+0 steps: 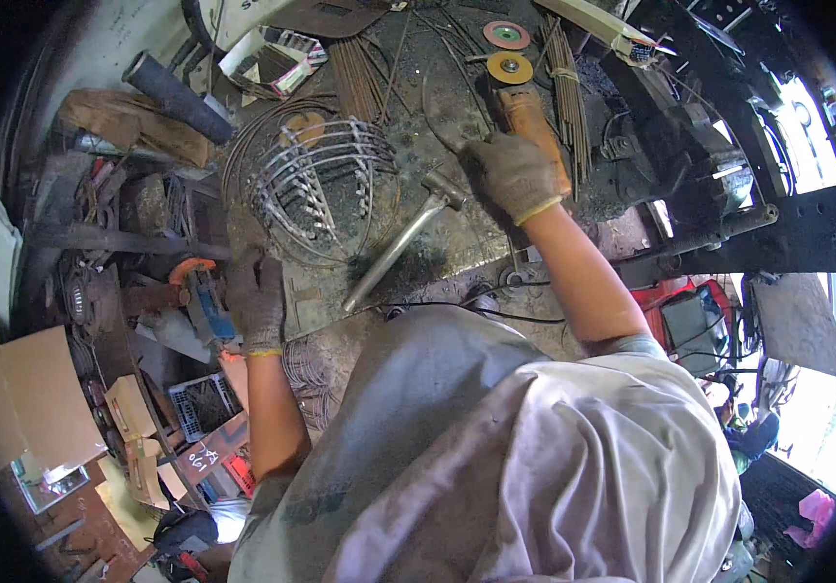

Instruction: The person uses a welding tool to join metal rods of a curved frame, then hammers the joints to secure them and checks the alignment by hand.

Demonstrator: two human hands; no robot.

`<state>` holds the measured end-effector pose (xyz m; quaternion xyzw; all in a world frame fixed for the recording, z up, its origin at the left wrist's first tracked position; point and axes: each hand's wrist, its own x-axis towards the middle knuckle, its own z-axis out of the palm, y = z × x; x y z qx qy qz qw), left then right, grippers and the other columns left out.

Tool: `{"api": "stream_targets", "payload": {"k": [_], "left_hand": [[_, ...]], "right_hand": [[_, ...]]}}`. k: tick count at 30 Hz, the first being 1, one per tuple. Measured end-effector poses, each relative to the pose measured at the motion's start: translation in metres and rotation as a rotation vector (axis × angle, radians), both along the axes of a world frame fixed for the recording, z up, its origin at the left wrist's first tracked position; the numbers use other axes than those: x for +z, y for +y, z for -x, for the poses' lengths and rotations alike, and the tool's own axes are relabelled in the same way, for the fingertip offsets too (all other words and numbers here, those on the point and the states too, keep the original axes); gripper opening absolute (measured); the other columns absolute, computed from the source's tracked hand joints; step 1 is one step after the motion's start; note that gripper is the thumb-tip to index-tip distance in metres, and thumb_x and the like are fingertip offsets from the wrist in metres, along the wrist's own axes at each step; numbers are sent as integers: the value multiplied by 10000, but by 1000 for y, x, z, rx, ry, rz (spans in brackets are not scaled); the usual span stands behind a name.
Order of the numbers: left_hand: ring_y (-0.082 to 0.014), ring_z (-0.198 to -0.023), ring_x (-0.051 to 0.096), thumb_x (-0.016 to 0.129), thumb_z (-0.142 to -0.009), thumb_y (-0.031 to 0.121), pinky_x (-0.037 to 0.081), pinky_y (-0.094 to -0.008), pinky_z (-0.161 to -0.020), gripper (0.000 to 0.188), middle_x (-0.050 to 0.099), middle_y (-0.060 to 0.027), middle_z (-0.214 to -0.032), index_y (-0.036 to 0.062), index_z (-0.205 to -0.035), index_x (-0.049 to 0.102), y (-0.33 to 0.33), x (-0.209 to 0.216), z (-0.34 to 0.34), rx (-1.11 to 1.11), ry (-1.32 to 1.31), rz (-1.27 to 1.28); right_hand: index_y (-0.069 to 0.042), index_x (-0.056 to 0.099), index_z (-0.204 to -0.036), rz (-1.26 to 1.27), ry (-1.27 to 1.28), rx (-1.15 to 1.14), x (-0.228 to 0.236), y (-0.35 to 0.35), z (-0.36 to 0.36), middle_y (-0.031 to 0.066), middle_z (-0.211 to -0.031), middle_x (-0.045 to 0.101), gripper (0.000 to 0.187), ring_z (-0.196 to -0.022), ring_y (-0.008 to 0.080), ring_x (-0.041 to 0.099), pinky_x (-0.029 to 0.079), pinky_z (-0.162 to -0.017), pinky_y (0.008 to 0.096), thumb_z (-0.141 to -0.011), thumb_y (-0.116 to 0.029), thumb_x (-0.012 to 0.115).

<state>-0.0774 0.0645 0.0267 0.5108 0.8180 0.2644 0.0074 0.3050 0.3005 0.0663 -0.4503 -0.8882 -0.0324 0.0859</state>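
My right hand, in a dark work glove, is over the metal bench. Its fingers are closed at the end of a thin curved metal rod and it overlaps the body of an orange angle grinder with a yellow disc. Left of that hand lies a hammer with a metal handle. A curved frame of welded metal rods sits on the bench to the left. My left hand, also gloved, rests by the bench's left edge, fingers stretched out, holding nothing visible.
Bundles of thin rods and a loose green-and-red disc lie at the back. An open box of rods stands far left. A blue clamp-like tool and a crate are left of the bench. A black cable crosses the front edge.
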Motion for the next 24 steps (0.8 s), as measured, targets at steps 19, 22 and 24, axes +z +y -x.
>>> {"api": "stream_targets", "payload": {"k": [19,22,24], "left_hand": [[-427,-1030,662,639,-933,262,521,-470,-896,316,698,-231,-1110,23,-1133,690,11,5,-20,20,89,-31],[-432,-1033,660,640,-926,261,522,-478,-890,327,696,-235,-1112,26,-1147,690,12,12,-21,21,61,15],[-431,-1036,660,643,-921,261,523,-482,-884,327,695,-235,-1116,33,-1151,690,10,12,-19,39,33,28]], "right_hand": [[-143,732,-1070,263,197,-107,28,-13,14,171,-1035,712,238,-980,381,682,547,-847,482,-923,-243,573],[-136,728,-1076,381,66,-115,36,-5,20,174,-1084,717,255,-1025,381,680,540,-870,501,-933,-265,562],[-140,726,-1115,423,23,-132,31,1,22,174,-1107,718,291,-1057,376,677,534,-894,505,-951,-309,554]]}}
